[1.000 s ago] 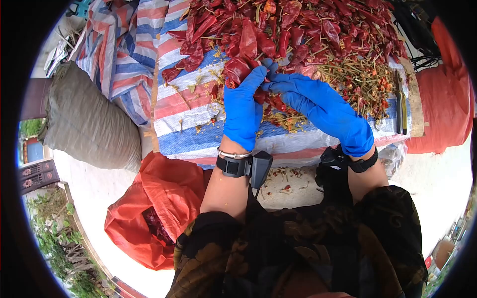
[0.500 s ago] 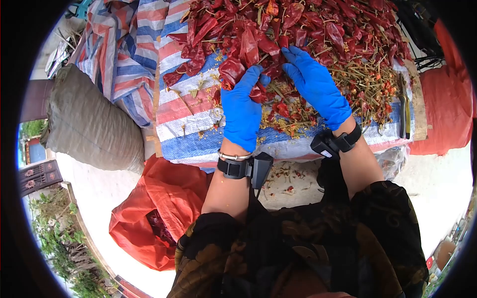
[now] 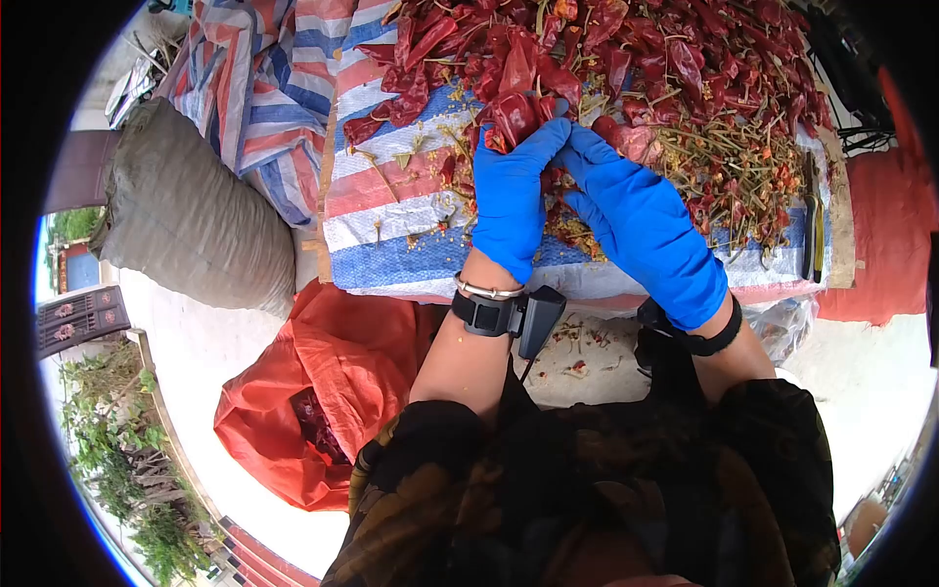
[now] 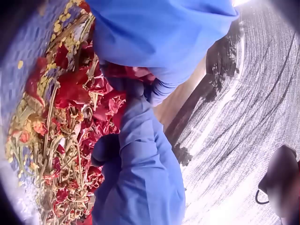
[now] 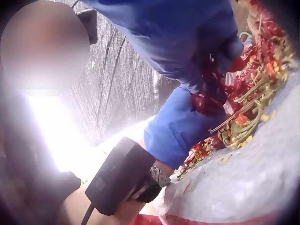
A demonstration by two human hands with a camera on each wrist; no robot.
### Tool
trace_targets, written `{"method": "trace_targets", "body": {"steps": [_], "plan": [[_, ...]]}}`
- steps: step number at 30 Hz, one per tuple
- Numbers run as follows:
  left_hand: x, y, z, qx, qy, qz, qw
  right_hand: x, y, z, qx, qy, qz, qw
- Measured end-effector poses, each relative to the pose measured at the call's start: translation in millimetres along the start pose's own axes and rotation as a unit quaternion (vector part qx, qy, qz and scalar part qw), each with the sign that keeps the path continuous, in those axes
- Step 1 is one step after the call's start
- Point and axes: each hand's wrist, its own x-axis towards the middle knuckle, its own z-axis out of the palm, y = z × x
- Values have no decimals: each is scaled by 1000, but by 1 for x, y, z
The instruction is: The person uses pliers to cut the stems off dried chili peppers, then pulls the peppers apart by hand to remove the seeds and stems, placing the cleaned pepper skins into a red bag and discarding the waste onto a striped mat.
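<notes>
In the head view my blue-gloved left hand (image 3: 511,201) grips a glossy dried red chili pepper (image 3: 513,119), with the thumb along its near side. My gloved right hand (image 3: 641,230) reaches in from the right, its fingertips right at the left thumb and the chili. Its lower digit stays apart from the others. In the left wrist view the two gloves meet over red chili skin (image 4: 129,72). The overlapping fingers hide the contact; I cannot tell whether the right fingers pinch the chili. Beyond both hands spreads a heap of dried red chilies (image 3: 675,64).
Stems and seeds (image 3: 748,166) are piled right of the hands on a striped woven sheet (image 3: 377,230). A cutter-like tool (image 3: 812,220) lies at the table's right edge. An open red sack (image 3: 323,391) and a full grey sack (image 3: 201,210) stand to the left.
Half a second ago my right hand was spread over the heap, apart from the left; it has come back to meet it. The left hand keeps its chili, turned more upright.
</notes>
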Motion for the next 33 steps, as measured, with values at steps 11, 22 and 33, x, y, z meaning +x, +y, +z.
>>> {"method": "trace_targets", "body": {"steps": [11, 22, 33], "plan": [[-17, 6, -2, 124, -144, 1, 982, 3, 20, -18, 376, 91, 183, 904], [-15, 0, -4, 166, -188, 17, 968, 5, 28, -13, 476, 90, 178, 856], [-12, -1, -8, 165, -143, 5, 976, 8, 18, 2, 780, 110, 421, 449]]}}
